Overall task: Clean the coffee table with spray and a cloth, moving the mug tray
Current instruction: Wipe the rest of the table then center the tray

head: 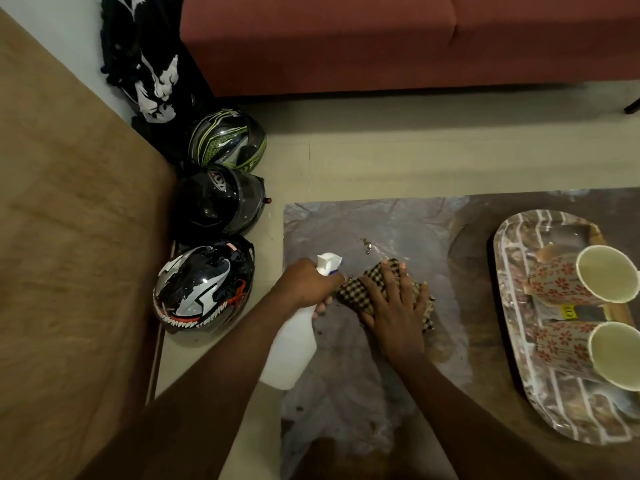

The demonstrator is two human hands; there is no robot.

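Note:
My left hand (306, 284) grips the neck of a white spray bottle (294, 344) with a white and blue nozzle, held over the left edge of the coffee table (381, 223). My right hand (394, 306) lies flat with spread fingers on a folded brown checked cloth (360, 289), pressing it to the glossy tabletop. A few droplets (367, 245) sit on the surface just beyond the cloth. At the table's right stands an oval patterned tray (512, 306) carrying two floral mugs (585, 280) (588, 351).
Three motorcycle helmets (207, 285) (221, 202) (228, 140) lie on the floor left of the table. A red sofa (381, 43) runs along the far side. A wooden surface (69, 237) fills the left. Dark clothing (145, 64) hangs beside the sofa.

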